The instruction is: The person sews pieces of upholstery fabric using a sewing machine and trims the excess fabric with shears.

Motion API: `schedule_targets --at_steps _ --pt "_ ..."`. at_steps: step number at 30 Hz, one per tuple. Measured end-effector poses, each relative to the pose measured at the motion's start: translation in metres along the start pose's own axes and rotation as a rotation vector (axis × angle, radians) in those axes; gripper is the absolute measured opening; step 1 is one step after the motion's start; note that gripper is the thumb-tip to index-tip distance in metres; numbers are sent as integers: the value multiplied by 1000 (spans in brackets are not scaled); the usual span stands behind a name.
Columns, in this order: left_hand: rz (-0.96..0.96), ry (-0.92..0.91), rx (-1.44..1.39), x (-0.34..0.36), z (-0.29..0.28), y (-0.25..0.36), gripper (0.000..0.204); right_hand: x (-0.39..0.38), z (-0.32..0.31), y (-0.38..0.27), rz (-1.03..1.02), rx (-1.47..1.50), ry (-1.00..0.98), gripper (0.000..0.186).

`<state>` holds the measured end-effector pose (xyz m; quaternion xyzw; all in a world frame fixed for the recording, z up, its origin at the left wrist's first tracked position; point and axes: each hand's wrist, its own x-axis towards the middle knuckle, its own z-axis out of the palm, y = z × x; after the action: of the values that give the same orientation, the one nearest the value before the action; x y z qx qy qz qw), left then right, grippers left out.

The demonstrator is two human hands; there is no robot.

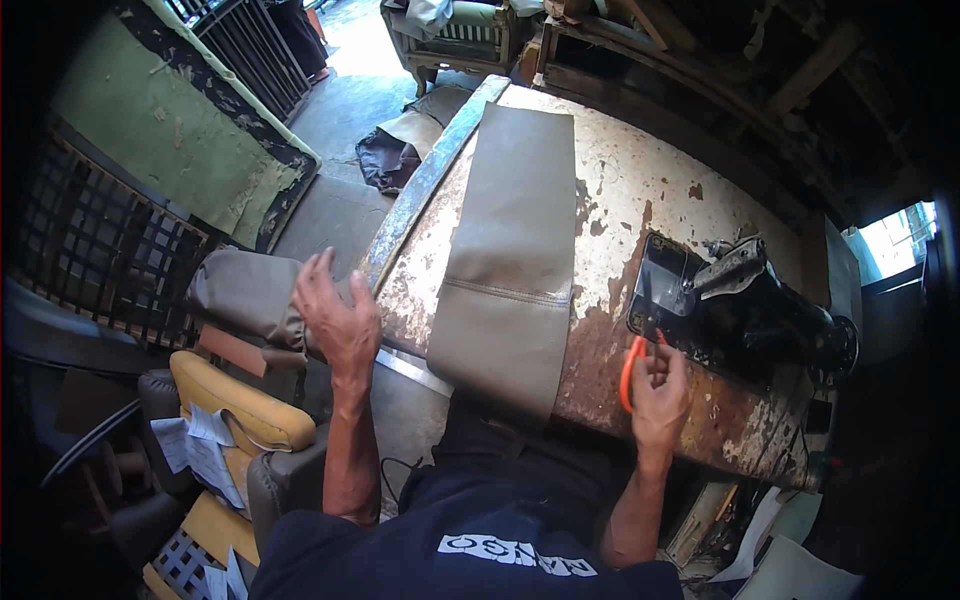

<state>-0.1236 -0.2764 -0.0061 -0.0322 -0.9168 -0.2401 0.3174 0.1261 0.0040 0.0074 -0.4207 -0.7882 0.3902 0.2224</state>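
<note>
My right hand [660, 403] is closed around the orange handles of a pair of scissors [628, 378]. The dark blades point away from me, close to the sewing machine [765, 300] on the right of the worktable. My left hand [342, 325] is raised at the table's left edge with its fingers apart. Just beyond it is a bunched grey-brown leatherette piece [240, 290]; I cannot tell whether the fingers touch it. Between my hands a long grey-brown leatherette strip [515, 220] lies flat, a stitched seam across it, its near end hanging over the table's front edge.
The worktable [640, 170] has worn, peeling paint. At the lower left stands a chair with yellow foam [235, 400] and papers on it. A green padded panel [190, 130] leans at the far left. Dark bundled material [388, 160] lies on the floor behind the table.
</note>
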Motion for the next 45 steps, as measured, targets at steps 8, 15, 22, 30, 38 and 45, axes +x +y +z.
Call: schedule_targets --at_steps 8,15,22,30,38,45 --pt "-171 -776 -472 -33 23 74 30 -4 -22 1 -189 -40 141 35" --pt "-428 -987 -1180 -37 31 87 19 -24 48 9 -551 -331 72 41" --pt "-405 -944 -1079 -41 18 87 27 -23 40 22 -545 -128 -45 36" --pt "-157 -814 -547 -39 47 47 32 -27 42 18 -600 -60 -99 32" --pt "-3 -849 -597 -43 52 58 27 -24 34 33 -607 -10 -59 29" --pt "158 -733 -413 -48 75 60 46 -31 46 49 -573 37 -14 30"
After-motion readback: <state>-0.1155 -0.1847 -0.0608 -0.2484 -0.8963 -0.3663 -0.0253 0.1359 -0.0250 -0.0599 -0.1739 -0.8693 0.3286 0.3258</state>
